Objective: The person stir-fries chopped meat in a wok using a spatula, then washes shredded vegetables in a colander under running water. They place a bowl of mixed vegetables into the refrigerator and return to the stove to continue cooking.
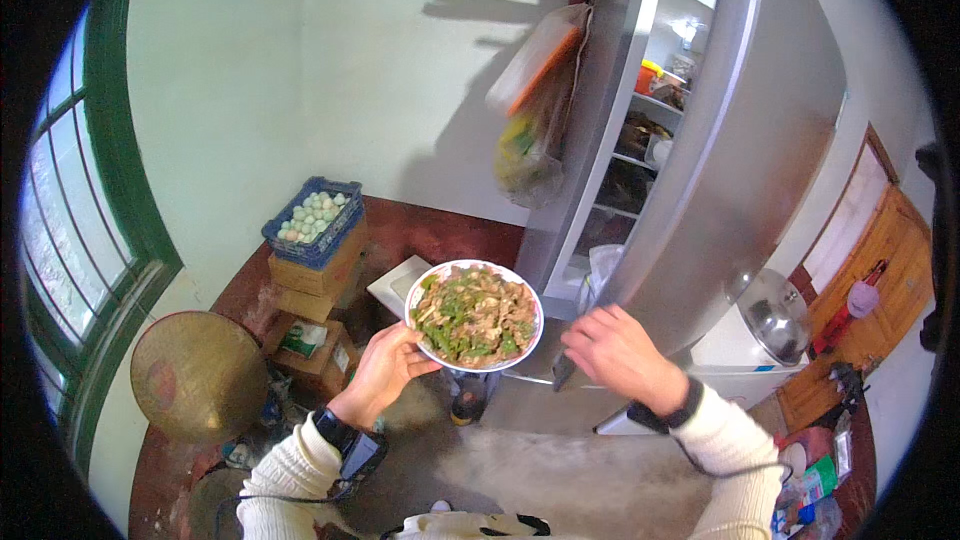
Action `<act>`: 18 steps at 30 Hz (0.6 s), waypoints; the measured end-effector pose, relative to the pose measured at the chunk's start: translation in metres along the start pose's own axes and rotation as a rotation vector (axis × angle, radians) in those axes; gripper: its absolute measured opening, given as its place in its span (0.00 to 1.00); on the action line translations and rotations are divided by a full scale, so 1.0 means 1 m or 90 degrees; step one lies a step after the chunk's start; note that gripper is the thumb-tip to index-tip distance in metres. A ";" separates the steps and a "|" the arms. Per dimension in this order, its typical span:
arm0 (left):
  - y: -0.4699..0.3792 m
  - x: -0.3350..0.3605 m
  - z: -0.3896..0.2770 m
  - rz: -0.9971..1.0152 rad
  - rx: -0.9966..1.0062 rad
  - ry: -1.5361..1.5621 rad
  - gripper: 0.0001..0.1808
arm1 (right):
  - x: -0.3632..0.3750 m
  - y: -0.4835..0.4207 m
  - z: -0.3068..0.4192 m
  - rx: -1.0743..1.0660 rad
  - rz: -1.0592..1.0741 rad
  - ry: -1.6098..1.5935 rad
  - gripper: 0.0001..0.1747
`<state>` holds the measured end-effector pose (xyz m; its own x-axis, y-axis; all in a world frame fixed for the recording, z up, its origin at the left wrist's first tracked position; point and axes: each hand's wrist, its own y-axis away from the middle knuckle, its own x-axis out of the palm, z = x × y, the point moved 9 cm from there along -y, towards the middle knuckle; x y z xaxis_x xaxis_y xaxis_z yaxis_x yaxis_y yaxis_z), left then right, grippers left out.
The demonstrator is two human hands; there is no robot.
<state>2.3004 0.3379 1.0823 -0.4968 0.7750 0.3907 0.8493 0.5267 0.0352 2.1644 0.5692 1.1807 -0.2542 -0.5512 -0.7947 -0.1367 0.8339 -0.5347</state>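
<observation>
My left hand [386, 367] grips the near left rim of a white dish [537, 337], thumb by the rim. It is heaped with a cooked dish of sliced green peppers and brownish pieces [476, 315], probably meat. My right hand [619, 352] is bent, fingers curled, right of the dish and apart from it. It overlaps the lower end of the refrigerator door [720, 202]; whether the fingers hold the door edge cannot be made out. That door stands open, showing lit shelves [649, 99] with containers, bagged items and an orange-red item.
On stacked cardboard boxes [311, 277], a blue plastic crate [315, 251] holds many pale eggs. A woven conical hat [199, 375] leans below the barred window [82, 187]. Plastic bags [529, 157] hang on the refrigerator's side. A steel domed lid [774, 315] rests on a white appliance at right.
</observation>
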 end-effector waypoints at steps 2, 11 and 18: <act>-0.018 0.023 -0.009 0.043 0.001 0.000 0.18 | -0.047 0.022 0.005 0.095 -0.094 -0.068 0.09; -0.111 0.158 -0.009 0.187 -0.052 0.061 0.10 | -0.151 0.138 0.012 0.502 -0.391 0.014 0.25; -0.181 0.236 0.031 0.200 -0.111 0.076 0.16 | -0.164 0.235 0.043 0.590 -0.519 0.175 0.17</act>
<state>2.0236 0.4363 1.1395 -0.1920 0.8379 0.5109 0.9797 0.1946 0.0490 2.2152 0.8543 1.1725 -0.6182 -0.7777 -0.1143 0.3452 -0.1379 -0.9284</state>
